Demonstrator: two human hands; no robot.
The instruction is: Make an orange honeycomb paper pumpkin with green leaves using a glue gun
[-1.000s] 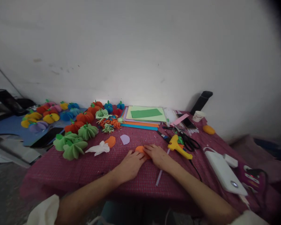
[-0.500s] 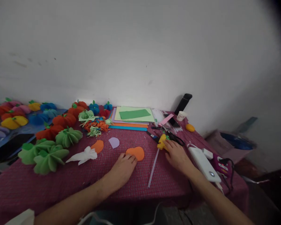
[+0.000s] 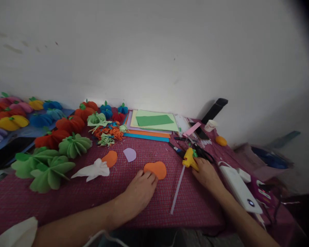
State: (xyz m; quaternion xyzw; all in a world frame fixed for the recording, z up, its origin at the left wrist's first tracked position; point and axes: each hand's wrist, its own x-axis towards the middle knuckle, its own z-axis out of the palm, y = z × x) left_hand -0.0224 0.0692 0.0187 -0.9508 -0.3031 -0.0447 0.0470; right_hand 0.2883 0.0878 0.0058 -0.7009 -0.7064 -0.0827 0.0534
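On the red checked cloth [image 3: 67,202], the left hand [image 3: 140,190] lies flat and released, its fingertips touching the near edge of the orange paper cutout [image 3: 156,169]. The right hand [image 3: 207,175] grasps the yellow glue gun [image 3: 189,158]. A glue stick [image 3: 177,189] lies between the hands. Bare cloth extends to the near table edge. A white power bank [image 3: 238,187] lies just beside the right wrist.

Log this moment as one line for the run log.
left hand: flat, touching orange paper cutout | right hand: on yellow glue gun | between: white stick
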